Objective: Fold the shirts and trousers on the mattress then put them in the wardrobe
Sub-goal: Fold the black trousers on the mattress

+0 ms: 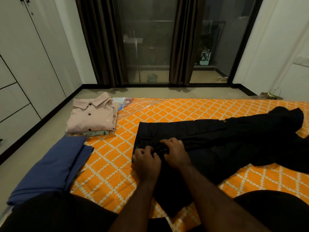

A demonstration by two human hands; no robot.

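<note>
A dim bedroom seen from the head of a person kneeling or sitting at a mattress on the floor. A white built-in wardrobe (25, 64) fills the left wall, its doors closed. Ahead, dark curtains (100, 41) frame a glass door.

The orange mattress (117, 164), patterned with white diamonds, spans the lower half of the view. A pair of black trousers (217, 139) lies spread across it, waistband near the person, legs running away to the right and rumpled at the far end.

On the mattress's left edge lies a folded blue garment (53, 164). Beyond it, at the far left corner, a folded pale pink shirt (93, 116) rests on top of a folded greenish garment (97, 132).

Both hands meet at the trousers' waistband. The left hand (145, 159) has its fingers curled in, pinching the dark cloth. The right hand (173, 153), just beside it, is curled over the same spot and grips the fabric too. The cloth is too dark to show exactly what the fingers are working on; it may be the fastening.

The step in hand appears to be preparing the trousers for folding. The next move likely calls for smoothing the legs straight, laying one over the other, then folding lengthwise. Three items look done; nothing has reached the wardrobe.
</note>
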